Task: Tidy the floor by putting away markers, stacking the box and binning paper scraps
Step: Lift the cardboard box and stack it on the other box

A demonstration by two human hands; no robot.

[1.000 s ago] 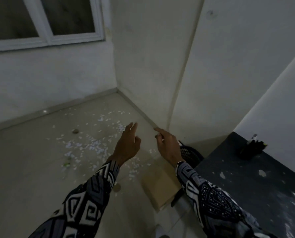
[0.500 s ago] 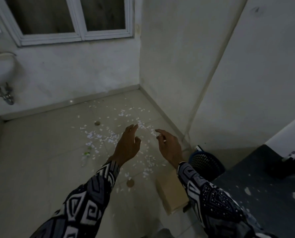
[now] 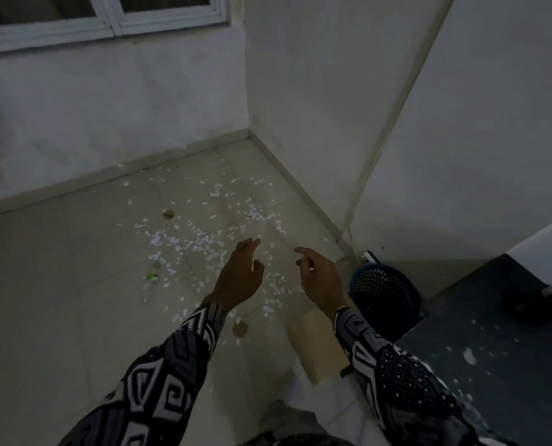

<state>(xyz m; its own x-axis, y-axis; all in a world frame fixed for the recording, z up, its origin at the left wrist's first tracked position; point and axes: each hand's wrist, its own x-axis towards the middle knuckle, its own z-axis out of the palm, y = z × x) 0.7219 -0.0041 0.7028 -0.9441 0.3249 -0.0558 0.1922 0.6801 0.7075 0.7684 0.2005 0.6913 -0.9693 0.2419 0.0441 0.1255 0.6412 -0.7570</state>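
Observation:
White paper scraps (image 3: 204,243) lie scattered over the tiled floor in the corner. Both my hands hang in the air above them: my left hand (image 3: 241,275) with relaxed fingers and nothing in it, my right hand (image 3: 319,276) with loosely bent fingers, empty too. A tan cardboard box (image 3: 316,346) lies on the floor under my right forearm. A dark blue mesh bin (image 3: 384,294) stands right of the box, against the wall. A green-tipped marker (image 3: 152,276) lies on the floor to the left.
Two small brown round things (image 3: 168,214) (image 3: 239,328) lie among the scraps. A dark speckled surface (image 3: 500,352) fills the lower right, with a dark object (image 3: 545,304) at its far edge. Walls close the corner; a window (image 3: 107,20) is top left.
The view has tilted down and shifted, bringing the floor closer. Both hands stay raised side by side and empty, slightly further apart.

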